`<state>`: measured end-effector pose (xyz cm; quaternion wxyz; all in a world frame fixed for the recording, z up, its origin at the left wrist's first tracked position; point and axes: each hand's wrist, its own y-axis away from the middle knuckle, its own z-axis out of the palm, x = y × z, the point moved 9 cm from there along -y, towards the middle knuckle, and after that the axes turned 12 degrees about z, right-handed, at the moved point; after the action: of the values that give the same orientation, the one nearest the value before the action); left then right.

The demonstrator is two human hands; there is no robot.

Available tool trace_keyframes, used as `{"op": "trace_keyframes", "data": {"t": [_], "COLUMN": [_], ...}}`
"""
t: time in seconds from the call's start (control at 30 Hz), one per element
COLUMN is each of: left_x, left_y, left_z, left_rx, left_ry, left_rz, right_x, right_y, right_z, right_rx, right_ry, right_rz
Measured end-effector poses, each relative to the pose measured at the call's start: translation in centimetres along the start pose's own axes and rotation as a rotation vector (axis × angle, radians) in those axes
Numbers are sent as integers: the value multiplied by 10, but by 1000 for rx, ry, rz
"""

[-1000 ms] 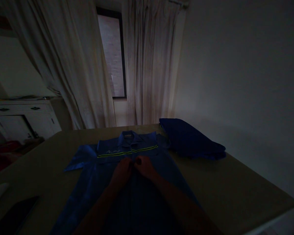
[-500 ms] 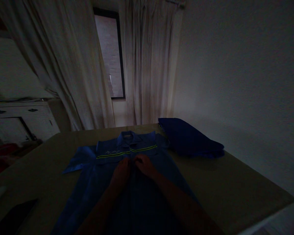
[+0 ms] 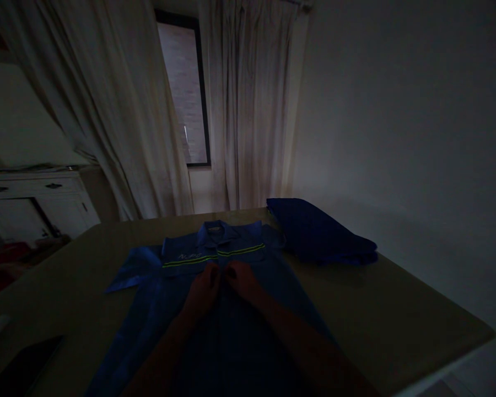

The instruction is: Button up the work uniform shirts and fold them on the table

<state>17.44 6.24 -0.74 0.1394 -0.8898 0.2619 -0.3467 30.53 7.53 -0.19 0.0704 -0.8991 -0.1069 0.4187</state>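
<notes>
A blue short-sleeved work shirt (image 3: 149, 309) lies face up on the table, its collar pointing away from me. Yellow-green stripes cross its chest, and pale lettering shows above them on the left. Just below the stripes, my left hand (image 3: 204, 284) pinches the shirt's front edge at the middle. My right hand (image 3: 240, 278) is close beside it, fingers bent and pressed together on the other side of the front opening. Whether a button sits between the fingertips is too dark to make out.
A folded dark blue cloth (image 3: 318, 231) rests on the table (image 3: 397, 320) at right, by the wall. A dark flat object (image 3: 25, 364) lies at the near left. Curtains (image 3: 252, 110), a window (image 3: 186, 94) and a white cabinet (image 3: 37, 204) stand behind.
The right hand's fingers have curled in slightly and drawn a little closer to the left hand. The shirt lies nearly as before.
</notes>
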Motion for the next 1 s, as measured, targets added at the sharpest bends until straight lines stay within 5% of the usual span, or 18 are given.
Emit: {"op": "trace_keyframes", "data": {"t": [0.4,0.8,1.0], "left_x": [-21,22,17], "left_y": [-8,-5,-4], "left_z": [0,0,0], "left_rx": [3,-176,-121], "left_ry": [207,-464,-288], "left_rz": [-83,106,144], "right_x": [3,16,12], "right_y": [-3,-8,-6], "right_z": [-3,7,2], "right_rx": [5,-76,-59], "right_ry": [-56,-163,-136], "right_rz": [86,197,202]}}
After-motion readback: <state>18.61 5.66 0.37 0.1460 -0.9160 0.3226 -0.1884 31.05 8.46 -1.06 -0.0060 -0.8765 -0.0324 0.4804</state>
